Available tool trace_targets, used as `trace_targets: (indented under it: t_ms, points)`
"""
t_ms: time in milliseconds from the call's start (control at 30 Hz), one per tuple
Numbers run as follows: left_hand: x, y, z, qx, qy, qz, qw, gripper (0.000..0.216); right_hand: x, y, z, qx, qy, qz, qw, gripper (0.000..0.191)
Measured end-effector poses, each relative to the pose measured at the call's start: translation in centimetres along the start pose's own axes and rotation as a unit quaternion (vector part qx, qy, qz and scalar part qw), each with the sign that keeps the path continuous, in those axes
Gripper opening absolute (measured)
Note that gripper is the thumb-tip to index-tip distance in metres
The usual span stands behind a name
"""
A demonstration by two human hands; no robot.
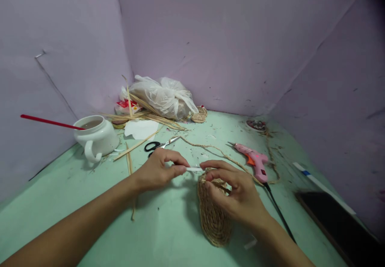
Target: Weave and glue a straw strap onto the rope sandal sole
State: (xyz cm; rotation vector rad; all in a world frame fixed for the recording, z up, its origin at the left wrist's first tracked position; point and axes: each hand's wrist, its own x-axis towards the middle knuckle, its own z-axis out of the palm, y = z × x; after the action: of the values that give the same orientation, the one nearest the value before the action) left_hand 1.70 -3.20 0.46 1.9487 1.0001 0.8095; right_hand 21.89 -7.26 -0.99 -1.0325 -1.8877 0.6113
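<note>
One narrow white strip [195, 169] sits pinched in my left hand [162, 168]; its other end reaches my right hand [236, 187], which grips the upper edge of an oval, tan coiled-rope mat [214, 223] over the pale green counter [168, 235]. Beyond, I see black-handled metal scissors [166, 143], a pink glue gun [252, 158] rightward, and farthest, a knotted translucent plastic bag [165, 98].
</note>
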Motion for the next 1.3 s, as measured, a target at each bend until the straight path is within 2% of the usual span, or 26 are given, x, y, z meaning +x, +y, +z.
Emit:
trace_targets:
  t_ms: [100, 200, 367, 500, 600, 767, 833, 967, 1100, 1167, 1300]
  points:
    - [-0.6, 1.8, 1.4, 0.026, 0.026, 0.011, 0.999, 0.015, -0.3, -0.2, 0.3, -0.001, -0.03, -0.036, 0.999, 0.018]
    - [-0.6, 2.2, 1.8, 0.012, 0.034, -0.015, 0.999, 0.015, -0.3, -0.2, 0.4, 0.005, -0.029, -0.036, 0.999, 0.018]
    - [0.2, -0.2, 0.1, -0.079, -0.014, -0.055, 0.995, 0.02, 0.1, -0.1, 0.2, 0.034, 0.001, 0.022, 0.999, 0.013]
    - [0.5, -1.6, -0.8, -0.124, -0.015, -0.046, 0.991, 0.021, 0.2, -0.2, 0.1, 0.048, 0.009, 0.06, 0.997, 0.01]
    - [0.3, -1.1, -0.6, -0.11, -0.001, -0.032, 0.993, 0.019, 0.1, -0.4, 0.1, 0.048, 0.016, 0.065, 0.997, 0.01]
    - [-0.6, 1.7, 0.5, -0.024, 0.04, -0.014, 0.999, 0.014, -0.2, -0.7, 0.4, 0.034, -0.008, 0.002, 0.999, 0.013]
    - [-0.7, 2.2, 0.8, -0.008, 0.046, -0.02, 0.999, 0.015, -0.3, -0.7, 0.5, 0.04, -0.011, 0.002, 0.999, 0.013]
    - [0.0, 0.5, 0.1, -0.07, -0.007, -0.047, 0.996, 0.02, 0.0, -0.4, 0.3, 0.053, 0.026, 0.044, 0.997, 0.01]
    - [0.7, -1.7, -0.9, -0.113, -0.027, -0.045, 0.992, 0.023, 0.2, -0.2, -0.1, 0.04, 0.024, 0.059, 0.997, 0.011]
    - [0.6, -1.6, -0.9, -0.087, -0.015, -0.033, 0.996, 0.02, 0.2, -0.3, -0.1, 0.032, 0.02, 0.051, 0.998, 0.011]
    - [-0.3, 0.8, 0.2, -0.009, 0.026, -0.015, 0.999, 0.013, 0.0, -0.6, 0.3, 0.021, 0.002, 0.01, 1.0, 0.013]
